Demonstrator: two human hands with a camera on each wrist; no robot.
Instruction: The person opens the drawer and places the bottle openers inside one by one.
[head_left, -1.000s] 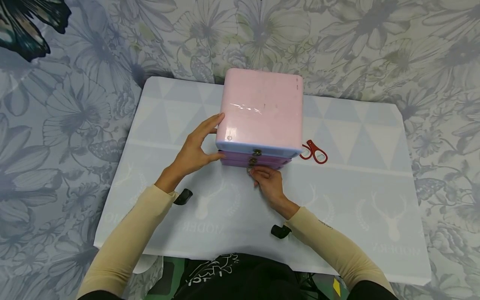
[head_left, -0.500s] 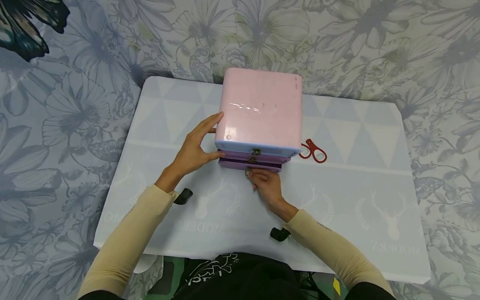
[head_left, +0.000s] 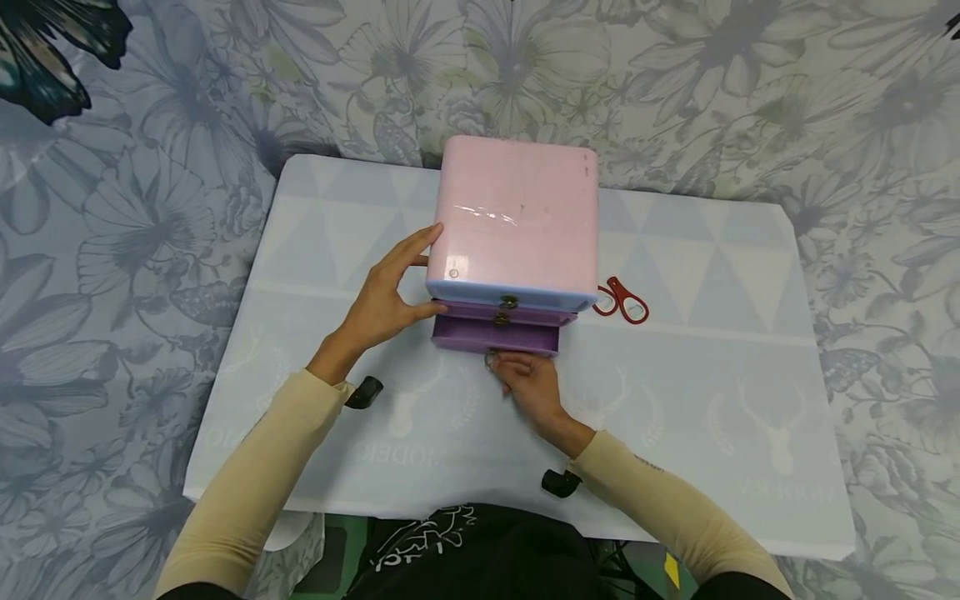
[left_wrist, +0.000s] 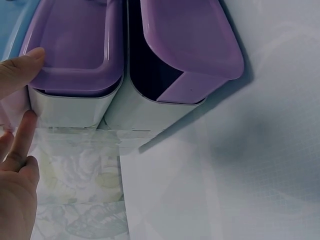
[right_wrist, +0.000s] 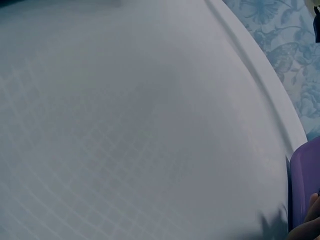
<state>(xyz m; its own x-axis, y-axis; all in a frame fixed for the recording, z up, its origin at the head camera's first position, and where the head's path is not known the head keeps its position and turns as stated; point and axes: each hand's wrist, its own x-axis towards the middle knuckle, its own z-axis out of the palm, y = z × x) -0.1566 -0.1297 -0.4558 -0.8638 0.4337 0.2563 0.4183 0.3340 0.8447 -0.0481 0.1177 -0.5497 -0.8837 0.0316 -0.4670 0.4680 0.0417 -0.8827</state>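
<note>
A small drawer cabinet stands on the table, pink on top, with a blue drawer above two purple ones. Its bottom purple drawer is pulled partway out; the left wrist view shows a dark gap behind the drawer's front. My right hand pinches the knob of that drawer. My left hand braces the cabinet's left side, fingers stretched along it and thumb on the front edge of the middle purple drawer. In the right wrist view only some fingers show beside purple plastic.
Red-handled scissors lie right of the cabinet, partly hidden by it. The table has a pale patterned cover, and a floral wall rises behind it. A black device sits at my left wrist, another at my right.
The bottom drawer, nearly closed a second ago, has slid out toward me with my right hand on its knob. My left hand keeps its place on the cabinet.
</note>
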